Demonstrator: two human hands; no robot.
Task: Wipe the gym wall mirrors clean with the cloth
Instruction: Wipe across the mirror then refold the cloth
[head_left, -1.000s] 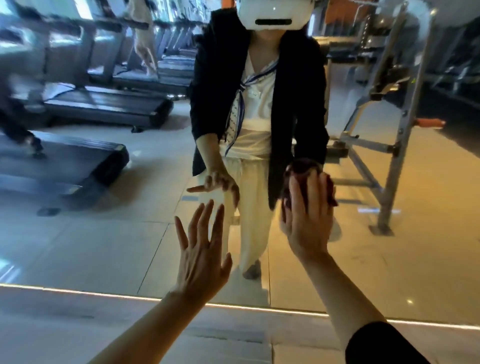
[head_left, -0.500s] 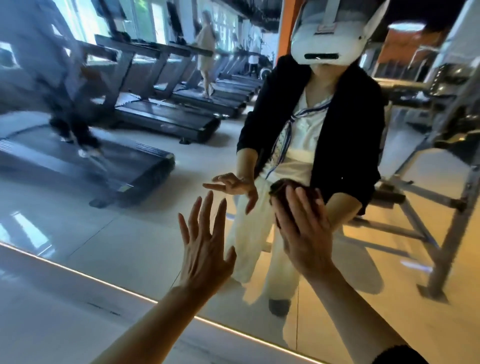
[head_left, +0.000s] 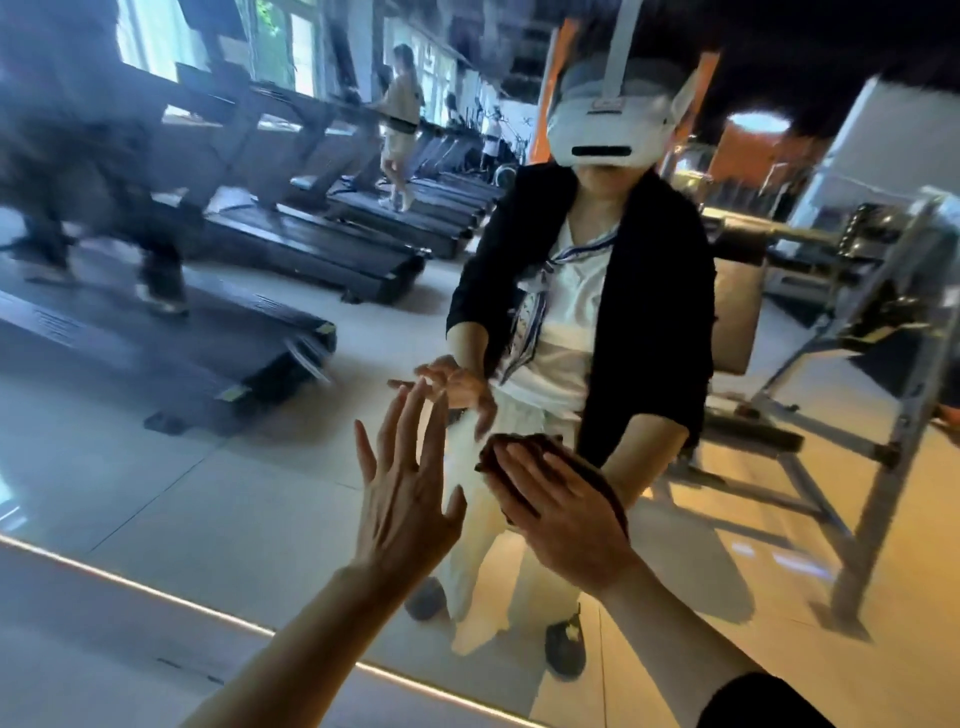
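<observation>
- We find no legible text, label, brand, number or sign anywhere in this view.
- The small plate on the reflected headset (head_left: 607, 124) shows only a blur; we cannot read it.
- The yellow patches on the nearest treadmill (head_left: 156, 353) in the mirror (head_left: 182, 493) are too smeared for us to make out any marking.

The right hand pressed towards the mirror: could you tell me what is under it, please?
Under the right hand lies a dark reddish cloth; only its edges show past the straight fingers. The rest, and the mirror behind, is covered.
</observation>
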